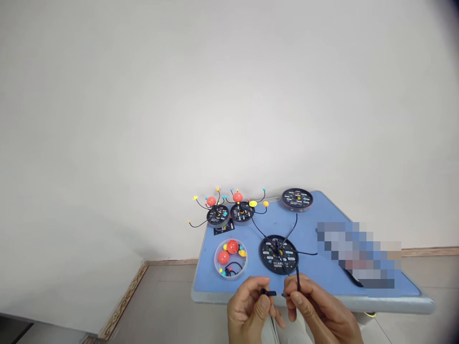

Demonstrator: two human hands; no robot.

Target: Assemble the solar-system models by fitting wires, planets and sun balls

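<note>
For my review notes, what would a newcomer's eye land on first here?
Probably the two glossy red balls on models with round black discs at the far left of the blue tabletop. Next, nearer, the round translucent tub holding more red rounded pieces. Then the bare left hand and right hand at the table's near edge, each pinching a slim black part.

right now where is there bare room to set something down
Bare blue tabletop lies between the back black disc and the pixelated area; also between that area and the near base, crossed by one rod. Crowded: back left, with two models, and around the left hand and right hand.
</note>
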